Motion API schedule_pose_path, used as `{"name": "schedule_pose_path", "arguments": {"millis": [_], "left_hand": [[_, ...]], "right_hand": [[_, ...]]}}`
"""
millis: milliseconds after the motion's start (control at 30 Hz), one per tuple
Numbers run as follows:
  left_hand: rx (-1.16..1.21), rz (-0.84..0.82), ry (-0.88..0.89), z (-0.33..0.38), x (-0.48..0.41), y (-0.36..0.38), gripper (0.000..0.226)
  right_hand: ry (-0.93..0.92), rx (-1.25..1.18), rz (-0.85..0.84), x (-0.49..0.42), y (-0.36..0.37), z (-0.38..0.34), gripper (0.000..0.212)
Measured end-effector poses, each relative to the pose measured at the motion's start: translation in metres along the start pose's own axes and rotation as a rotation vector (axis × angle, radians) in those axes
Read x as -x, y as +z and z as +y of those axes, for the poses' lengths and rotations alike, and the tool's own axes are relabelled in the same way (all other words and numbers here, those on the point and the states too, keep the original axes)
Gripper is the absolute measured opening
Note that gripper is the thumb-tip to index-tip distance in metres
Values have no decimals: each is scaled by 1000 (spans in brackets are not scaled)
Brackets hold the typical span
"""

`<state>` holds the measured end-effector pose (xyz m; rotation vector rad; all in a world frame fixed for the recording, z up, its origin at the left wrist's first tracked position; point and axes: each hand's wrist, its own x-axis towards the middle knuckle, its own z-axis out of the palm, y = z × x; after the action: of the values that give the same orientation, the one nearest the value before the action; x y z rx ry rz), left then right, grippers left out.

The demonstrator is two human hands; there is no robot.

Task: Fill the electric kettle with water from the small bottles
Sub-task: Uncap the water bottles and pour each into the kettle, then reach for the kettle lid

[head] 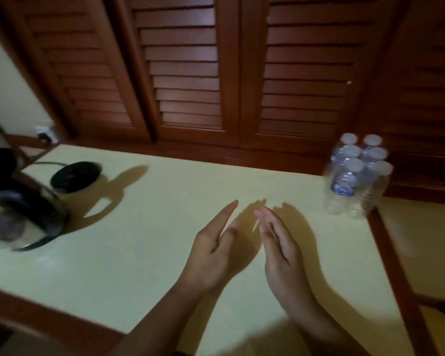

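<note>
The electric kettle [18, 211] stands at the far left of the pale tabletop [165, 201], dark and shiny, its lid raised. Its round black base [75, 176] lies just behind it, with a cord running back. Several small clear water bottles [357, 173] with white caps stand packed together at the table's right rear corner. My left hand [213, 247] and my right hand [280, 250] hover over the middle of the table, palms facing each other, fingers straight and apart, both holding nothing. Each is well away from the kettle and the bottles.
Dark wooden louvred doors [190, 73] rise right behind the table. A wooden rim [396, 265] frames the table's right side, with another pale surface beyond it. A wall socket with a plug [45, 133] sits at the back left.
</note>
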<state>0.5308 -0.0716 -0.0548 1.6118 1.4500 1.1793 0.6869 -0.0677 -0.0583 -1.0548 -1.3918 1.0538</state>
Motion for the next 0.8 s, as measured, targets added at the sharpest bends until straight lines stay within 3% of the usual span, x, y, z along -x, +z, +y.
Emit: {"name": "schedule_pose_path", "arguments": {"millis": [467,600,800], "left_hand": [[-125,391,-127,-60,121,-210,43],[-121,451,-109,-84,138,-276,43],[-127,416,-37,-123,140,-373,41]], "right_hand": [[-24,-69,-461,42,227,-27,36],[-25,-72,-453,52,291,-36,37],[-2,-76,-296,64,381,-47,36]]}}
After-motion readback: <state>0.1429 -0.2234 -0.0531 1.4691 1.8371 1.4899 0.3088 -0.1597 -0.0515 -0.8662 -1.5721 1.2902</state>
